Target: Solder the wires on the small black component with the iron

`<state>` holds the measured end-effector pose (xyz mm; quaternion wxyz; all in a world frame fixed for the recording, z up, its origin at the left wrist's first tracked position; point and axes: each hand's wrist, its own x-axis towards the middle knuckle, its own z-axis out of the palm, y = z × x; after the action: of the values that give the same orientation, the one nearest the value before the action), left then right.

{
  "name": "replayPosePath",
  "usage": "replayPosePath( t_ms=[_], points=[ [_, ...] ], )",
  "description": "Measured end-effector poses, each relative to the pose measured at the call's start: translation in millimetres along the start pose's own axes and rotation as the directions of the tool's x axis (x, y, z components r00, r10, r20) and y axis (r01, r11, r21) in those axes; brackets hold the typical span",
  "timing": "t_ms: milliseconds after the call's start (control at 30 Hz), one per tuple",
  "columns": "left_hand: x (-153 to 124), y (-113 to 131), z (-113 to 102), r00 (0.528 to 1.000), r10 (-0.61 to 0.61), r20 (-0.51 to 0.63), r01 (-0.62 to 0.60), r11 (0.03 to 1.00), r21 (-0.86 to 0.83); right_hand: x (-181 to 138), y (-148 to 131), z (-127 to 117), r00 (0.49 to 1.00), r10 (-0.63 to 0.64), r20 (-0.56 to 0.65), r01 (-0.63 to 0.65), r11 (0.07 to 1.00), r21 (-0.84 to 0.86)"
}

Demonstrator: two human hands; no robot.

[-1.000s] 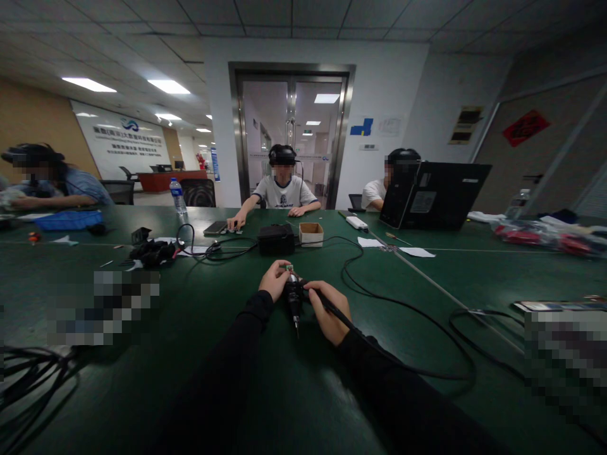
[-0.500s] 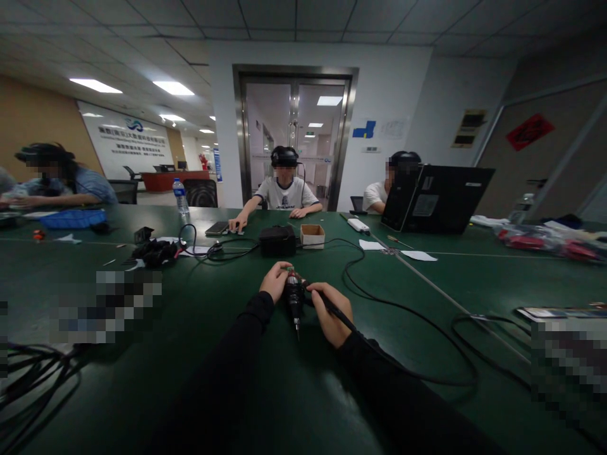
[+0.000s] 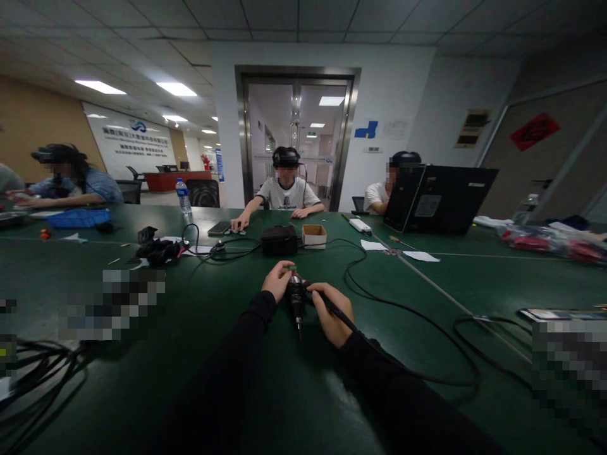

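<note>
Well, two bare hands are meeting low over the counter [image 3: 199, 385], with a black tool [image 3: 296, 297] lying between them near the middle of the view, its thin metal tip pointing back toward the wearer. The left hand [image 3: 275, 282] is pinching a small green piece [image 3: 293, 269] at the tool's far end, the grip nearly closed, thumb and forefinger at its edge. The right hand [image 3: 337, 316] is holding a corded tool [image 3: 328, 303] like a pen, the grip closed around it; its front end is pointing at the black tool's side, though whether the two are touching, I cannot tell. The cord [image 3: 351, 324] is running back along the right sleeve. Beyond the hands, a black box [image 3: 279, 240] is standing just beside an open carton [image 3: 313, 238]. Off to the left, a bottle [image 3: 183, 197] is standing near the counter's far edge. Across from the wearer, a person [image 3: 287, 194] is sitting, while another [image 3: 376, 194] is sitting partly hidden behind a laptop [image 3: 441, 201].
</note>
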<state>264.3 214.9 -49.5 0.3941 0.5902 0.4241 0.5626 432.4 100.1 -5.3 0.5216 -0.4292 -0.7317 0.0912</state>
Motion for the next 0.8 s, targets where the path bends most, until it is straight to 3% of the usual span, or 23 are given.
replayPosePath(
  t_ms=[633, 800],
  points=[
    [-1.8, 4.3, 1.7, 0.999, -0.048, -0.007, 0.048, 0.998, -0.028, 0.4, 0.3, -1.1, 1.000, -0.005, -0.012, 0.005, 1.000, -0.026],
    [-3.8, 6.8, 1.4, 0.995, -0.089, -0.046, 0.093, 0.991, 0.099, 1.4, 3.2, -1.8, 0.998, 0.026, -0.065, -0.028, 0.999, -0.019]
  ],
)
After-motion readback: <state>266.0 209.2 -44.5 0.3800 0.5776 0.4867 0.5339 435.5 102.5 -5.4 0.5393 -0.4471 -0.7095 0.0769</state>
